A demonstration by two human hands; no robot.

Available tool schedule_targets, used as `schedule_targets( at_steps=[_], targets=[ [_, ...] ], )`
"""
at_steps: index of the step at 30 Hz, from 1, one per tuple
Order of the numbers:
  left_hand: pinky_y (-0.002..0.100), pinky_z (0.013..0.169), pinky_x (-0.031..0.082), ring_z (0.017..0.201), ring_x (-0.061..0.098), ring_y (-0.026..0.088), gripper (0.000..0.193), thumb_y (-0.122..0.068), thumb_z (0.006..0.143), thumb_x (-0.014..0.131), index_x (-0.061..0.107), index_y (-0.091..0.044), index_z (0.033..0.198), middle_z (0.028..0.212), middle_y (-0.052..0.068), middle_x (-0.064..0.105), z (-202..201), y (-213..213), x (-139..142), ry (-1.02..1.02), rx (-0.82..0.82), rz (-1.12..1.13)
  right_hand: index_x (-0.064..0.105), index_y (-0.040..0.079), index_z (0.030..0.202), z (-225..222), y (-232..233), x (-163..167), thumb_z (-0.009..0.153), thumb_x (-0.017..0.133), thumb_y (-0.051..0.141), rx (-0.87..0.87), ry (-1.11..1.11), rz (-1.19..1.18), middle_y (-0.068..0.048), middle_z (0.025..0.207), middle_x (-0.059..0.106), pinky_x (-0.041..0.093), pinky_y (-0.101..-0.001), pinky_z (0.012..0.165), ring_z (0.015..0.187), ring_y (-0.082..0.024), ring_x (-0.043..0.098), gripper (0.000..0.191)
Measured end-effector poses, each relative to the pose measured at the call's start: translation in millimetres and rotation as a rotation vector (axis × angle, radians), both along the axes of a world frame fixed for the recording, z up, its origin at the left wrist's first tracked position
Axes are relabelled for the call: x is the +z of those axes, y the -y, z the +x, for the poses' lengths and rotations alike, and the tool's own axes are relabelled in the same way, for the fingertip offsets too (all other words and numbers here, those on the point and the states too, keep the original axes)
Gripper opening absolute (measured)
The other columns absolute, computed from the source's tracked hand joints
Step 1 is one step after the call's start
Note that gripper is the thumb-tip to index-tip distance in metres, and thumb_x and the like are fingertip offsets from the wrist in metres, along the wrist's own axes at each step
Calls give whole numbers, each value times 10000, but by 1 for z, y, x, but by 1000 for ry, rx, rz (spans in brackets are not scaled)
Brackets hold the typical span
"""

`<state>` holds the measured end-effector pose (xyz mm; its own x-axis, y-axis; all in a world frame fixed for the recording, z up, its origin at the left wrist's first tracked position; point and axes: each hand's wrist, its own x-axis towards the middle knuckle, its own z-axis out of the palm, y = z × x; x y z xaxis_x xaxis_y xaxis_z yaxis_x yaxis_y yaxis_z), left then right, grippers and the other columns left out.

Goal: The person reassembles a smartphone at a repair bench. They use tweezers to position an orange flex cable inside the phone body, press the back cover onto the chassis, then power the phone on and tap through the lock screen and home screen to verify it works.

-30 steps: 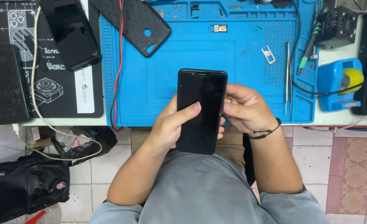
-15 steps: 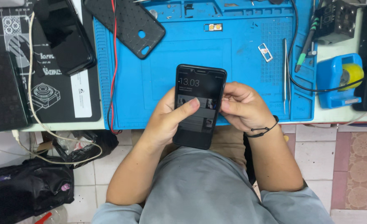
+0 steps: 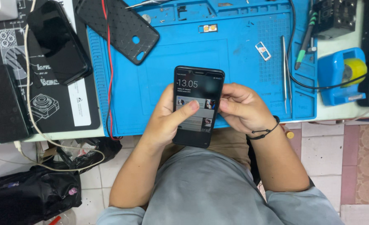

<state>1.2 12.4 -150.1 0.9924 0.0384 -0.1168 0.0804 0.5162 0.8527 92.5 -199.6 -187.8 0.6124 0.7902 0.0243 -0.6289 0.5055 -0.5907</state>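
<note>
Gripping the lit phone [image 3: 197, 104] just below the blue mat [image 3: 243, 58], left hand [image 3: 167, 121] thumbs its screen; right hand [image 3: 240, 108] pinches its edge, best kept steady.

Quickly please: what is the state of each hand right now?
Left hand: closed around the black phone, thumb on its lit screen.
Right hand: closed on the phone's right edge.

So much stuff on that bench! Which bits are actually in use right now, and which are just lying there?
In use:
- lit black phone
- left hand, thumb on its screen
- right hand, at its side edge

Lying about:
- blue mat
- dotted black case
- dark phone
- tweezers
- SIM tray
- blue tape holder
</note>
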Motion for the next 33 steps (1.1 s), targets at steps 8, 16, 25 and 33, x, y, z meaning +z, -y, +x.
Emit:
schedule_targets(
  at_steps=[8,16,25,33],
  targets=[
    [339,1020,531,1166,632,148,396,-111,1024,681,525,-16,1376,1260,82,661,-1,4,0,-10,14,-4,660,17,1355,0,-8,17,1051,648,54,-129,32,-53,-152,1280,708,533,-415,1031,1179,-249,682,306],
    [328,1016,530,1172,630,141,367,-116,1035,669,546,-10,1365,1276,71,661,-2,4,1,5,-21,25,648,-44,1309,-7,-21,53,999,723,-43,-515,461,-547,-73,1090,704,549,-244,887,990,-107,663,319],
    [345,950,539,1114,633,163,454,-173,1014,661,512,9,1403,1243,101,662,-7,-1,20,-159,-177,-4,624,-32,1289,-17,-17,74,1000,692,-17,-395,462,-509,-99,1170,699,570,-268,949,1076,-123,676,298],
    [501,1090,518,1382,554,291,622,-234,993,641,372,-62,1527,1514,116,534,-10,-14,74,321,-251,-519,583,27,1217,-21,-11,78,1028,665,106,-529,152,-332,-112,1069,711,600,-328,750,873,-182,704,221]
  ],
)
